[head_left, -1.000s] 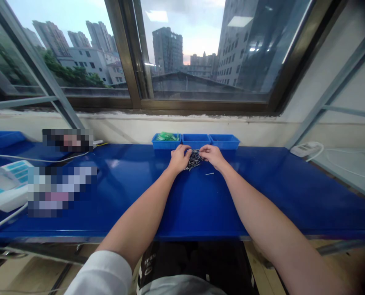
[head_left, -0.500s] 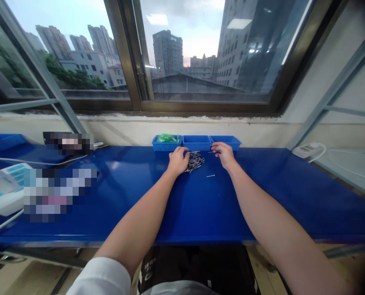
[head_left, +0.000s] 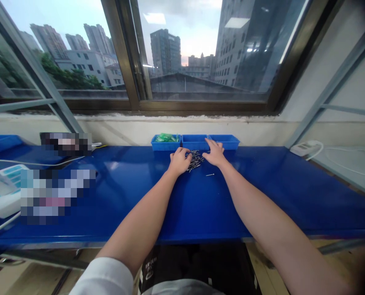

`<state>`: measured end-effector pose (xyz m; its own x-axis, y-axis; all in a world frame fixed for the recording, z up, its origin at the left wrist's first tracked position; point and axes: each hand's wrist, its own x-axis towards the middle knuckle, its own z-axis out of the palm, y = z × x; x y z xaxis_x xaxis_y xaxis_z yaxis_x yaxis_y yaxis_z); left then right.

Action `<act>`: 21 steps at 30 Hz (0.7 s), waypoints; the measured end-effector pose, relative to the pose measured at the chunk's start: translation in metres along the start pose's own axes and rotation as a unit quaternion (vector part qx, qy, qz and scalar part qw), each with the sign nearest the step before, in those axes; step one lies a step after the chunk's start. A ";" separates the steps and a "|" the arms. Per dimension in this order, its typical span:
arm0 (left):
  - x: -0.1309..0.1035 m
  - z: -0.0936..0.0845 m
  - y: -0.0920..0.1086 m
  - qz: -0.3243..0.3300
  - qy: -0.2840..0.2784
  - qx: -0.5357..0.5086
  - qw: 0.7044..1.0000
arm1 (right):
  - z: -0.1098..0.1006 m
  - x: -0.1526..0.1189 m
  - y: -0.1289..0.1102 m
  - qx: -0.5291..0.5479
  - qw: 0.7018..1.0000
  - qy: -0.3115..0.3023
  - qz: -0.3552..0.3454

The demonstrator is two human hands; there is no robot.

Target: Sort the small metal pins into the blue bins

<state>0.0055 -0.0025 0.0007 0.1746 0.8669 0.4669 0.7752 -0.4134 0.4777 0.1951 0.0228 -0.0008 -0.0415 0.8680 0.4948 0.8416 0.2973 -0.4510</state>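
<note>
A: What lies nearest?
B: The near edge of the blue desk (head_left: 197, 213) runs straight across under both forearms. Its surface stretches between the arms, from that edge up to the single fastener (head_left: 209, 175), which lies flat, just apart from the fastener heap (head_left: 195, 161).
A: And at the sides?
B: A white device (head_left: 4, 207) with teal keys sits at the left; between it and the left forearm runs a broad stretch of desk. There's another wide stretch to the right of the right forearm.
A: Where are the hands?
B: The left hand (head_left: 179, 161) rests at the heap's left side, fingers curled; I can't tell whether they pinch anything. The right hand (head_left: 214, 153) is at the heap's right, fingers open and spread, the index reaching towards the bins.
A: What's behind them?
B: Three blue bins stand in a row along the far edge: the left bin (head_left: 166, 146) with green pieces (head_left: 166, 138), then the middle bin (head_left: 194, 145) and the right bin (head_left: 228, 145), partly behind the right hand. Past them come the wall and the window frame (head_left: 207, 107).
</note>
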 end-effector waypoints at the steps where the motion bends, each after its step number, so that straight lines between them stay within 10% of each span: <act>1: 0.000 0.000 0.000 -0.003 -0.006 0.001 1.000 | 0.000 0.001 0.000 -0.012 1.000 -0.002 0.003; 21: -0.002 0.003 0.002 0.014 -0.050 0.032 0.998 | 0.007 0.004 0.012 -0.012 0.999 -0.026 0.025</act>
<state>0.0084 -0.0036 -0.0015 0.2532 0.8802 0.4013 0.8054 -0.4216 0.4166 0.2012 0.0328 -0.0097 -0.0264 0.9014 0.4322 0.8562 0.2436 -0.4557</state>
